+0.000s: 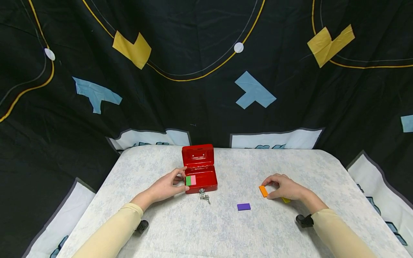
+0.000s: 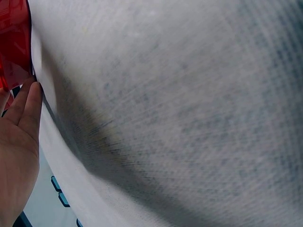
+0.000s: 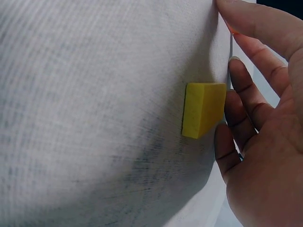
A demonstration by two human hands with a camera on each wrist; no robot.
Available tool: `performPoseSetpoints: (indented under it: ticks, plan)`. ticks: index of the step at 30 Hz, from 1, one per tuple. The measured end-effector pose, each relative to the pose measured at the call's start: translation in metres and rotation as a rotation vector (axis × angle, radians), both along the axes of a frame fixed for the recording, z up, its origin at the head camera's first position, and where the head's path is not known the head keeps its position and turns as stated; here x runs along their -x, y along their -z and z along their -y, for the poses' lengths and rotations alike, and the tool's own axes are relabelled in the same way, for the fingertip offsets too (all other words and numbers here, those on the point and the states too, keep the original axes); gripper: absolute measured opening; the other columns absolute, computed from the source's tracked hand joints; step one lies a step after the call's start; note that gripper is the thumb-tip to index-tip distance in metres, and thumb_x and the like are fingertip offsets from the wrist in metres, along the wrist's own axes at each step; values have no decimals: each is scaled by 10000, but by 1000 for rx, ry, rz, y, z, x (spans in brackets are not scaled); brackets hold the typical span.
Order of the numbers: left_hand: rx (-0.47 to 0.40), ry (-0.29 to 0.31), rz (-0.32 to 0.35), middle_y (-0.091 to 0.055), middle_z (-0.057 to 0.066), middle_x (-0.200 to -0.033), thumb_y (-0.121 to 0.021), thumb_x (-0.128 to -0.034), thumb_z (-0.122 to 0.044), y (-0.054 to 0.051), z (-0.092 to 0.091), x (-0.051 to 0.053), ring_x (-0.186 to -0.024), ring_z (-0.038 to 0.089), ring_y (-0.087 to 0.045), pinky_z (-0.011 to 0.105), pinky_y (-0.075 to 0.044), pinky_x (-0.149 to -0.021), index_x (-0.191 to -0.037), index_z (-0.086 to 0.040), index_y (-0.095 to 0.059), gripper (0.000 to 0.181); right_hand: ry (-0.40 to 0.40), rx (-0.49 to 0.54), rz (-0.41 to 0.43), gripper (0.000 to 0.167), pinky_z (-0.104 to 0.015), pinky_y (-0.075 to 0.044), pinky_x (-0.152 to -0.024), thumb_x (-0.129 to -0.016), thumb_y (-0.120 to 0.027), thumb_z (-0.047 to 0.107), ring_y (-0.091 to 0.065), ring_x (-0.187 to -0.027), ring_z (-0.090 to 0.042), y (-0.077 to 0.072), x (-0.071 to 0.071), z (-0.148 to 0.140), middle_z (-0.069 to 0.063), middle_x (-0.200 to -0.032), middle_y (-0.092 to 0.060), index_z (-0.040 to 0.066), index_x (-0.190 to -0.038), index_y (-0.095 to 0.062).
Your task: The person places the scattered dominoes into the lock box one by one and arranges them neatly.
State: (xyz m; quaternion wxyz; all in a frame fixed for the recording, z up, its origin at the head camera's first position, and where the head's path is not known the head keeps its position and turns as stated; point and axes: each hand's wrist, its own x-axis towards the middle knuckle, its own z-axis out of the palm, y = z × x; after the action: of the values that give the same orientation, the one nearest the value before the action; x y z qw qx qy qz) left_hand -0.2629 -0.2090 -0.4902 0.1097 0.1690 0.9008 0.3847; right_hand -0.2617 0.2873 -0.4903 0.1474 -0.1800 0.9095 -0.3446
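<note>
A red metal box [image 1: 210, 181] stands on the table with its lid raised; a green block [image 1: 188, 180] and a pink block [image 1: 193, 180] lie side by side at its left end. My left hand [image 1: 166, 186] grips the box's left side, thumb at the front corner and index finger farther back. My right hand [image 1: 285, 188] pinches an orange block [image 1: 263, 191] between thumb and fingertips. Under that hand lies a yellow block [image 1: 285, 200], shown more fully in the right wrist view [image 3: 201, 111], beside the curved fingers.
A purple block [image 1: 243, 206] lies on the pale patterned tablecloth [image 1: 200, 233] between the hands. The lock with its keys [image 1: 204, 195] hangs at the box's front. Behind the table is a dark cloth [image 1: 193, 107] with blue and yellow shapes.
</note>
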Motion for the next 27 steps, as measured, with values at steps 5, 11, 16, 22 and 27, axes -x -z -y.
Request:
performPoseSetpoints:
  ticks: [5,11,16,22,27]
  plan:
    - [-5,-2,0,-341,-65,-1637,-790,-891,-449,0,0,0,-1274,221,-585,330,-556,-884,-1178,-219,-532,449,-12,13,-2,376,-426,-395,-898,-811,-877,242,-431,-1050,-249,0,0,-1,-4,-1123,-592,205,-1149,-714]
    - [-5,0,-4,-340,-60,-1638,-788,-895,-439,0,0,0,-1278,228,-584,332,-558,-884,-1173,-216,-533,438,-12,23,4,378,-417,-389,-873,-806,-880,227,-419,-1035,-255,0,-1,-1,-13,-1120,-587,203,-1146,-717]
    - [-1,6,-9,-337,-59,-1640,-787,-896,-442,-1,0,0,-1278,221,-585,345,-552,-913,-1175,-210,-533,443,-14,29,7,398,-417,-391,-869,-795,-886,213,-416,-1030,-258,0,-1,-1,-22,-1121,-588,187,-1154,-715]
    - [0,-2,-5,-343,-64,-1636,-791,-892,-443,-1,-1,0,-1276,210,-583,357,-542,-938,-1171,-220,-534,441,-12,26,9,411,-429,-403,-898,-790,-890,218,-430,-1055,-254,1,-1,-2,-16,-1129,-584,203,-1160,-711]
    - [2,-7,-6,-346,-63,-1634,-792,-888,-451,-2,-1,0,-1275,209,-585,387,-523,-991,-1161,-222,-535,440,-2,24,13,407,-441,-410,-920,-792,-890,229,-436,-1071,-252,1,-1,-1,-10,-1137,-584,220,-1157,-711]
